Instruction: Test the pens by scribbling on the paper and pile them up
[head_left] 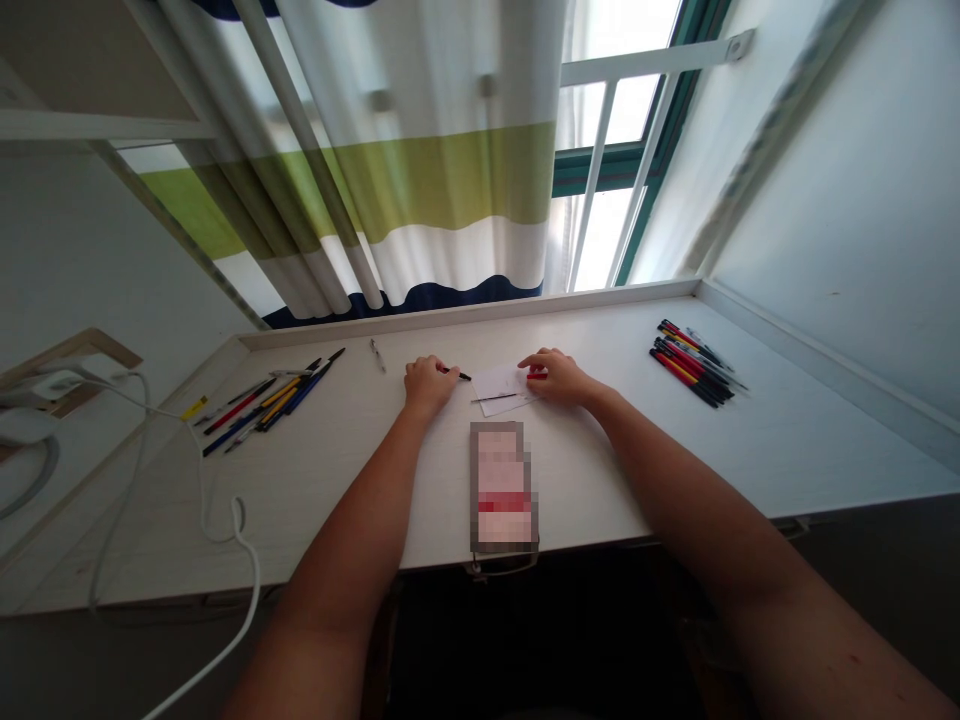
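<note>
Looking down over a broad white wooden desk, right up against a long white curtain banded in green and navy. Off to the left, loosely fanned, a bunch of blue, yellow, red and black pens. Over to the right, packed tighter, a bunch of red, black and yellow pens. Front and centre, near the desk's edge, a pinkish, blocked-out rectangular object. Beyond it, a small white sheet of paper, lying flat between the hands.

And there, right hand: fingers curled in on a short red tube, just by the paper's right side. Left hand: thumb and fingertips pinching a slim black stick, pointing at the paper's left edge. Thinnest of all, across the paper, a narrow dark rod.

Light and stiff by the look, probably smooth plastic, apt to roll or slip. Best gripped mid-barrel, thumb against forefinger. With the rod, gentler: perhaps bendable.
</note>
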